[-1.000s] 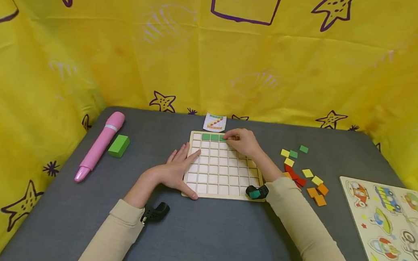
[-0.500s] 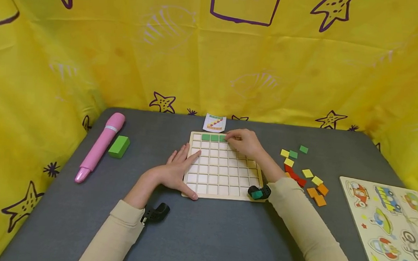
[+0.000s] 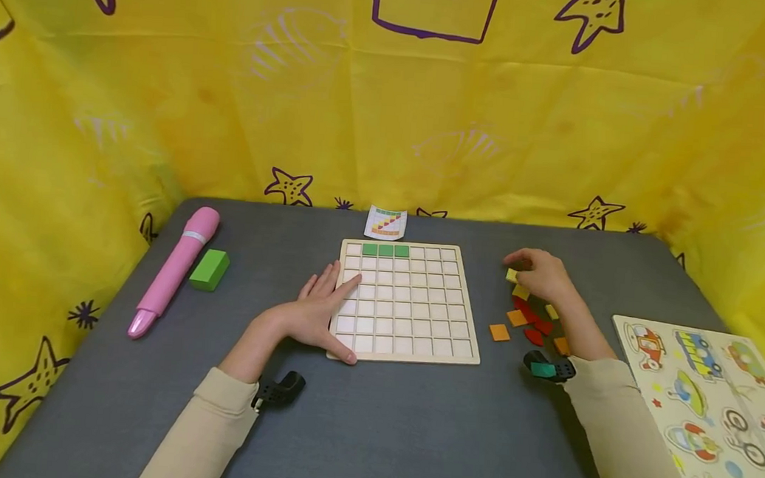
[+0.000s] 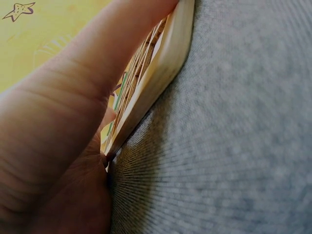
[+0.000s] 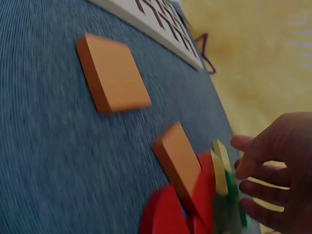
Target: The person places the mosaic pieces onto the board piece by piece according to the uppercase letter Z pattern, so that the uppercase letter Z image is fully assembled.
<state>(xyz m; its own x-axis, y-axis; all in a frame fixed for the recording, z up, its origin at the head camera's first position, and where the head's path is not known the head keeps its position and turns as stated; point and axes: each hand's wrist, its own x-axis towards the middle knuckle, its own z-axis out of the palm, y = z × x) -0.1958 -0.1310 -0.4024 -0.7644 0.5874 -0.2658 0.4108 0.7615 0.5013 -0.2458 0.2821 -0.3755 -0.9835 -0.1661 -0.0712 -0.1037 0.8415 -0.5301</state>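
A wooden grid board (image 3: 422, 311) with pale squares lies mid-table; three green tiles (image 3: 385, 250) sit side by side in its far row. My left hand (image 3: 310, 314) rests spread on the board's left edge, thumb at the near corner and index finger reaching over the squares. To the board's right, my right hand (image 3: 543, 274) is over the far end of a loose tile pile. Its bent fingertips are close to green tiles (image 5: 230, 185) in the right wrist view, with nothing seen pinched. Yellow tiles (image 3: 521, 292), red pieces (image 3: 543, 326) and orange tiles (image 3: 499, 332) lie around it.
A small pattern card (image 3: 386, 223) lies behind the board. On the left are a pink toy microphone (image 3: 173, 272) and a green block (image 3: 210, 270). A picture puzzle board (image 3: 697, 409) occupies the right side. Yellow cloth (image 3: 391, 121) hangs behind the table.
My right hand has left the board's far row and moved right to the loose tiles, uncovering the row. The left hand stays on the board's edge. The head view has shifted slightly.
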